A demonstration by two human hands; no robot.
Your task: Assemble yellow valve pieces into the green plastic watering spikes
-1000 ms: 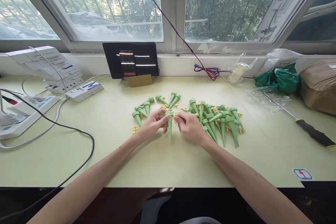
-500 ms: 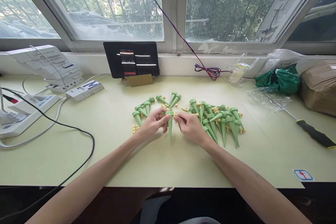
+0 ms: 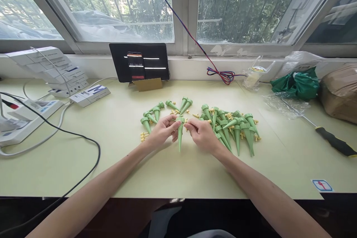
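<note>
Two bare hands meet over the middle of the pale green tabletop, and almost nothing has shifted in the last second: the grip, the angle of the piece and both wrists look the same as a moment ago, which I judge to mean a fine fitting step at the head of the piece is under way rather than a pick or a set-down. The left hand has its fingertips pinched on the wide collar of one green plastic cone-shaped spike, whose tip points down toward six o'clock, just clear of or barely touching the table; I cannot tell which. The right hand closes thumb and forefinger at the collar's three o'clock side, seemingly on a small yellow plastic peg, mostly hidden by the fingers. So the spike hangs between the two sets of fingertips, its body below them. At three o'clock lies a heap of green spikes and yellow pegs; at eleven o'clock, a smaller row of green spikes.
</note>
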